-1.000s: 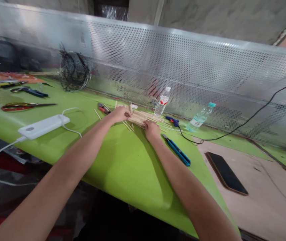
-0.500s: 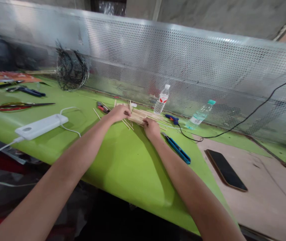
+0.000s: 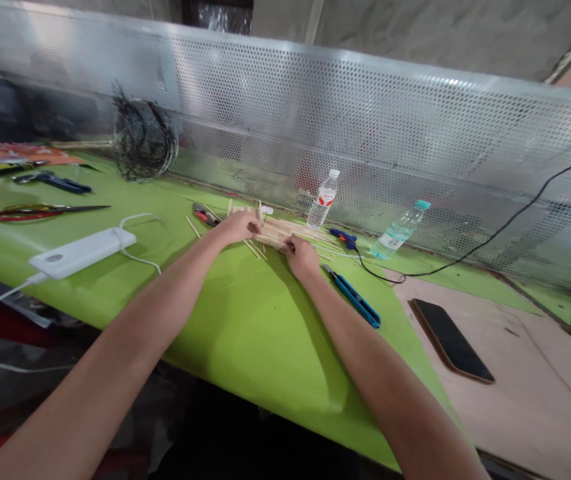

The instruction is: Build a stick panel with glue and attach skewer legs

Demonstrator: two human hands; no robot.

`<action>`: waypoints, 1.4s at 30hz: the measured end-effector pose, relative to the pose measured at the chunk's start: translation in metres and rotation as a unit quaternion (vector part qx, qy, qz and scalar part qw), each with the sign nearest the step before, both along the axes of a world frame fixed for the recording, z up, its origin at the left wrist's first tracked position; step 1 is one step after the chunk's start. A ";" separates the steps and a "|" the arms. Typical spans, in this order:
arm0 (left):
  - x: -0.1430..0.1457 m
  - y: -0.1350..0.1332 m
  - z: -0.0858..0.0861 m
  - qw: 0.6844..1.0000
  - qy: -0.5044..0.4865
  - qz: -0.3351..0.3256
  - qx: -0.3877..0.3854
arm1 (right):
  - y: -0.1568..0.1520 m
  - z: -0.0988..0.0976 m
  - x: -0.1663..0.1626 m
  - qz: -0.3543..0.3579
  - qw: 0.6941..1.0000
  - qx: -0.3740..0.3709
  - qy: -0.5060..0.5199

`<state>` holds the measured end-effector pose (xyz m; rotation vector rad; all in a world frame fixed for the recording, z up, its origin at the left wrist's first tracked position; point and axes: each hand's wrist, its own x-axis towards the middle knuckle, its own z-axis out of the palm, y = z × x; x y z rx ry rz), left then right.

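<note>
Thin pale wooden sticks (image 3: 275,231) lie side by side between my two hands, near the back of the green table. My left hand (image 3: 243,227) is closed at their left end, thumb and fingers pinched together. At the right end my right hand (image 3: 301,256) pinches too, its fingertips partly hidden. Whether the sticks are joined to each other I cannot tell. Behind my left hand stands a small structure of upright sticks (image 3: 260,212). More loose sticks (image 3: 315,233) spread out behind and to the right of my hands.
A blue utility knife (image 3: 353,297), a blue glue gun (image 3: 344,238) with a black cable, two bottles (image 3: 324,199) and a phone (image 3: 453,340) are on the right. Leftward are pliers (image 3: 205,215), a white power strip (image 3: 83,252) and scissors (image 3: 48,211). A perforated metal panel (image 3: 375,127) runs behind.
Almost nothing differs. Both hands keep their hold at the two ends of the sticks, with only a very slight shift.
</note>
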<state>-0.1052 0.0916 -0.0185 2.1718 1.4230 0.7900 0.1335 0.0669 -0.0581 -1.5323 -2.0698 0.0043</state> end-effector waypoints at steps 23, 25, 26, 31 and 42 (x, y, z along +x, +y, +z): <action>0.039 -0.010 -0.006 0.987 0.144 -0.030 0.071 | -0.004 0.005 -0.002 0.015 1.000 0.010 -0.009; 0.049 -0.016 -0.006 0.982 0.153 -0.050 0.104 | -0.007 0.006 -0.002 0.016 1.000 0.017 -0.008; 0.053 -0.018 -0.006 0.978 0.156 -0.058 0.130 | -0.008 0.007 -0.002 0.016 1.000 0.021 -0.007; 0.068 -0.030 -0.001 0.962 0.170 -0.053 0.205 | -0.020 0.012 0.000 0.015 0.999 0.038 0.008; 0.099 -0.064 0.017 0.964 0.150 -0.048 0.214 | -0.053 0.049 0.042 0.045 0.998 0.043 0.017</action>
